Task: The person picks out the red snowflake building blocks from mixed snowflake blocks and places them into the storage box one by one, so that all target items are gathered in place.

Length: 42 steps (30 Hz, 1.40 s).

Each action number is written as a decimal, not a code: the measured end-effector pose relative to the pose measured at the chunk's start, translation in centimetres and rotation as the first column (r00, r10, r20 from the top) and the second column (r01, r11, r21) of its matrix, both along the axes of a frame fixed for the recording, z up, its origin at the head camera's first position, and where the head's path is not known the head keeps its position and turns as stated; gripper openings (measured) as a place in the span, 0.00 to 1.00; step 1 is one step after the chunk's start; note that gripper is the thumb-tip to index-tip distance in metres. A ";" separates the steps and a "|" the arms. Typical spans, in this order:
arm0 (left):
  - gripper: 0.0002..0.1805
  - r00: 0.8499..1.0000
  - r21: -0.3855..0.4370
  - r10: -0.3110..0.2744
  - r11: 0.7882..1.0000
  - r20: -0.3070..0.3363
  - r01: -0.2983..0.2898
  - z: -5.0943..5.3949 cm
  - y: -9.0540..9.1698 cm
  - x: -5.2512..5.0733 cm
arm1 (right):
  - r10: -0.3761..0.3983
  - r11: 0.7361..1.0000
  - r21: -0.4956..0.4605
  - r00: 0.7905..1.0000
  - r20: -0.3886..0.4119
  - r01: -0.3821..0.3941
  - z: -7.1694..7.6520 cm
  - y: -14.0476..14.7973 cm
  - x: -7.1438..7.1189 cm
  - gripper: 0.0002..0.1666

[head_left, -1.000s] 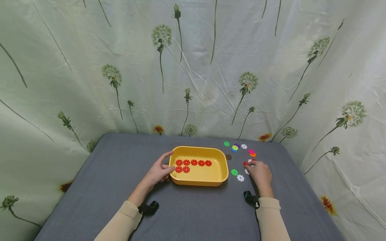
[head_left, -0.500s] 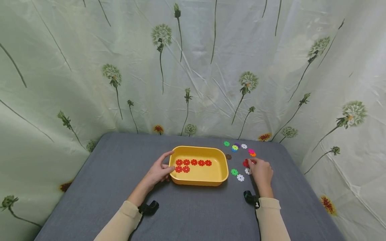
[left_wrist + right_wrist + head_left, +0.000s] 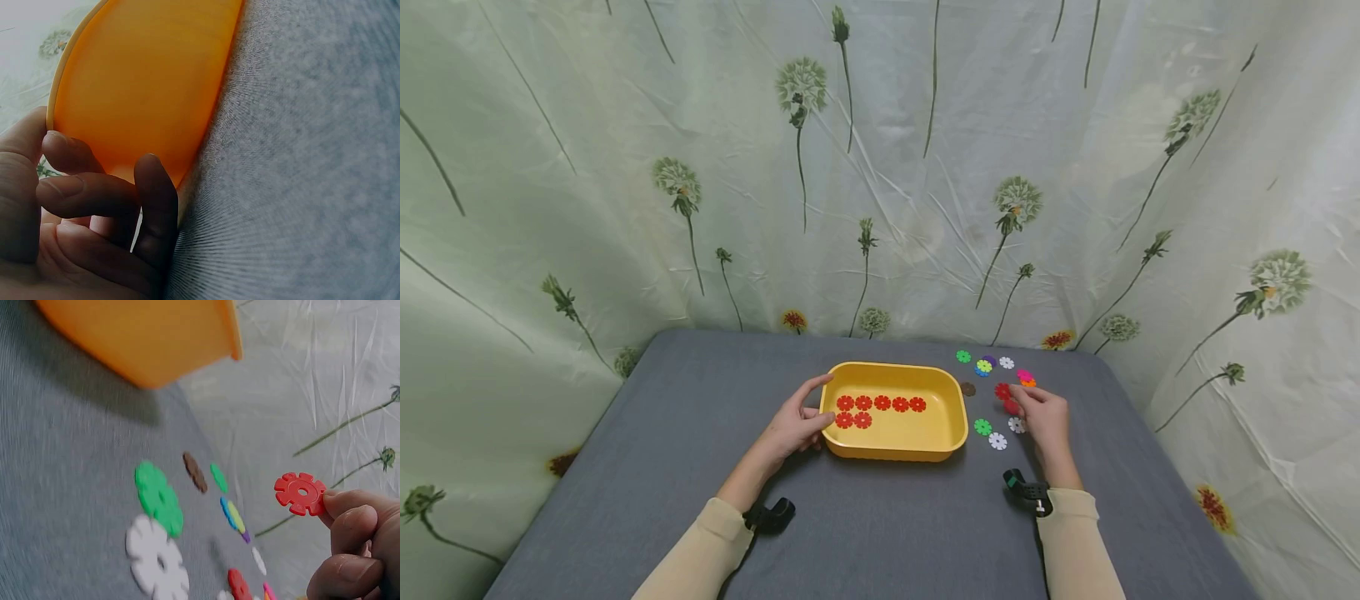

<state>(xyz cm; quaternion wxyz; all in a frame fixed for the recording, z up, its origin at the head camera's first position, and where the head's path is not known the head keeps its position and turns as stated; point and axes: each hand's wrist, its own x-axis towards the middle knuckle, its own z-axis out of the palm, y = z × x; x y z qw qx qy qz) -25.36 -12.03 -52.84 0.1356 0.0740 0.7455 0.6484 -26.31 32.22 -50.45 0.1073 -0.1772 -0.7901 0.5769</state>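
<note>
My left hand (image 3: 792, 425) grips the left end of a yellow plastic tub (image 3: 891, 455), its thumb over the rim and its fingers against the outer wall. Inside lie several red snowflake discs (image 3: 882, 403) in two rows, the front row shorter. To the right of the tub, my right hand (image 3: 1047, 421) pinches another red snowflake disc (image 3: 300, 493) between thumb and fingertips, raised off the cloth. Below it on the table lies one more red disc (image 3: 1011, 407), partly behind the fingers. A white disc (image 3: 1017, 425) sits close by the right hand.
Loose discs lie right of the tub: a green one (image 3: 982, 427), a white one (image 3: 997, 442), a brown one (image 3: 968, 389), and a pink one (image 3: 1025, 377) touching an orange one. More lie near the back edge of the grey cloth (image 3: 880, 525). A patterned curtain (image 3: 925, 208) hangs behind.
My right hand has lifted a red disc off the pile and shifted it slightly back and left. Another red disc now shows beneath. The left hand and tub have stayed put.
</note>
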 end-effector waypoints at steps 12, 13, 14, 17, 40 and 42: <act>0.40 1.000 -0.001 -0.002 1.000 -0.003 0.002 0.2 0.0 0.1 | 0.078 0.995 -0.057 0.997 -0.025 -0.079 1.8 -2.7 0.2 0.26; 0.40 1.000 -0.001 -0.002 1.000 -0.003 0.002 0.2 0.0 0.1 | 0.089 0.995 -0.052 0.996 -0.031 -0.091 2.0 -3.0 0.3 0.26; 0.40 1.000 -0.003 -0.003 1.000 -0.003 0.003 0.2 0.1 0.1 | 0.097 0.994 -0.047 0.995 -0.039 -0.099 2.2 -3.3 0.3 0.26; 0.40 1.000 -0.008 -0.002 1.000 -0.002 0.002 0.3 0.1 0.0 | 0.124 0.991 -0.038 0.990 -0.066 -0.126 2.8 -4.3 0.4 0.25; 0.40 1.000 -0.005 0.006 1.000 0.014 -0.006 0.0 0.1 -0.1 | 0.267 0.948 -0.162 0.962 -0.055 -0.272 3.8 -13.0 -0.6 0.17; 0.40 1.000 -0.004 0.008 1.000 0.014 -0.008 0.0 0.1 -0.1 | 0.289 0.943 -0.160 0.956 -0.052 -0.293 3.6 -13.8 -0.7 0.16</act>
